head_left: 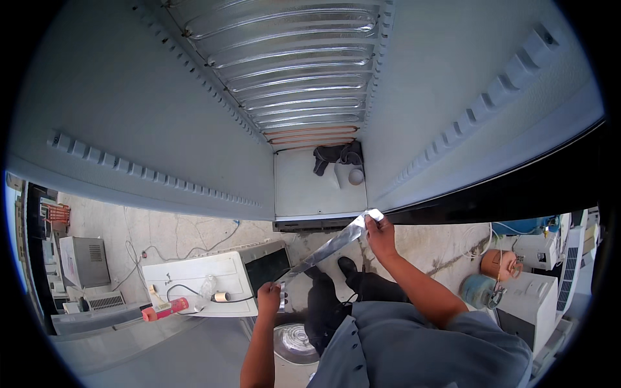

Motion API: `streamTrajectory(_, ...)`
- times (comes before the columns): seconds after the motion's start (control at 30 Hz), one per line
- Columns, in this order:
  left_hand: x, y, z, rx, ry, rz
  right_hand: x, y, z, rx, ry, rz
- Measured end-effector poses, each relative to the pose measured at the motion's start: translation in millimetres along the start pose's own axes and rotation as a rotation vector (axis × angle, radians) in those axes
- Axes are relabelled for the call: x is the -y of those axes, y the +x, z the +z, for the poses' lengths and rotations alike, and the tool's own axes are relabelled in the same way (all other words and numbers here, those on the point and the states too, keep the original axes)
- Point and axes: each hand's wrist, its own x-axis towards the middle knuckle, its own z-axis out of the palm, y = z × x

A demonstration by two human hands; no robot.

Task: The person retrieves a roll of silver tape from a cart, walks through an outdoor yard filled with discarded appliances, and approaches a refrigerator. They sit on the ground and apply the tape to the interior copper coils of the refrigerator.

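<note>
A long strip of shiny silver foil tape [328, 249] stretches diagonally between my hands in front of an upright appliance cabinet. Its lower end is pinched by my left hand [268, 299], and a short pale piece hangs beside those fingers. My right hand [380, 236] grips the upper end near the cabinet's front edge. Inside, looped tubing under silver foil [297, 64] covers the back wall, with bare copper tubes [314, 136] at its bottom. A dark cloth [337, 155] and a white roll-like object [356, 176] lie on the cabinet's floor [304, 191].
At left, a white appliance panel [220, 275] carries a red bottle [164, 309], a small tape roll [222, 297] and clear plastic [207, 286]. Cables cross the concrete floor [174, 226]. Gas cylinders [480, 291] and a white box-shaped unit [527, 304] stand at right.
</note>
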Motion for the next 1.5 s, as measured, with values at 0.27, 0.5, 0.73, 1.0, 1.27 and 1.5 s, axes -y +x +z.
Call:
streamTrajectory(0.27, -114.9, 147.6, 25.2, 0.025, 0.424, -0.070, 9.2, 36.1, 37.0, -0.187, 0.408, 0.228)
streamTrajectory(0.5, -191.2, 289.1, 75.0, -0.150, 0.591, 0.049, -37.8, 163.1, 83.7, -0.395, 0.458, 0.118)
streamTrajectory(0.73, -225.5, 436.0, 115.0, -0.339, 0.615, 0.306, -91.1, 314.9, 108.8, -0.452, 0.610, 0.038)
streamTrajectory(1.0, -248.9, 483.9, 124.3, -0.366, 0.733, 0.375, -128.2, 408.2, 110.6, -0.333, 0.659, -0.019)
streamTrajectory(1.27, -233.4, 489.1, 142.1, -0.525, 0.610, 0.370, -147.9, 455.4, 97.2, -0.332, 0.672, -0.171)
streamTrajectory(1.5, -219.8, 522.6, 141.4, -0.583, 0.445, 0.476, -161.1, 473.8, 96.4, -0.276, 0.687, -0.252)
